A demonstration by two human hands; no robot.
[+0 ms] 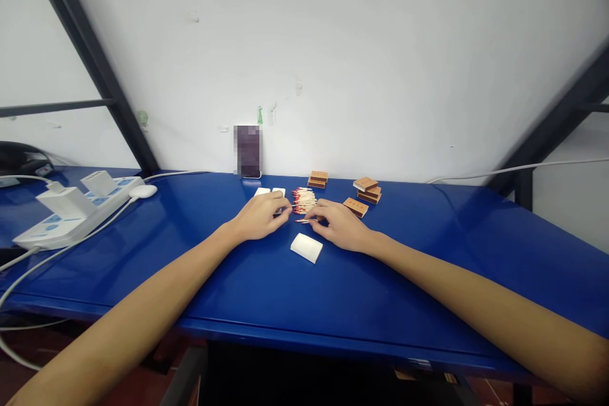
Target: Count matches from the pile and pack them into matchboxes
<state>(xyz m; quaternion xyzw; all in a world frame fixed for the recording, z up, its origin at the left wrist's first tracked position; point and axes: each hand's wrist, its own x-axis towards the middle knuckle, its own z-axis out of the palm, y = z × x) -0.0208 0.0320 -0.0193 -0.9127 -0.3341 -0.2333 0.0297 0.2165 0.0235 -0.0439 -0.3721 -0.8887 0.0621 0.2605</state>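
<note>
A heap of red-tipped matches lies on the blue table between my two hands. At its near right side, my right hand pinches a few matches with thumb and forefinger. To the left of the heap is my left hand, fingers curled and thumb close to the forefinger; whether anything is between them I cannot make out. Partly hidden behind that hand are two small white pieces. In front of the heap sits a small white box-like piece, the size of a matchbox tray.
Brown matchboxes are stacked behind the heap, with more stacked matchboxes and a single matchbox at right. A phone leans on the wall. At left, a white power strip carries chargers and cables.
</note>
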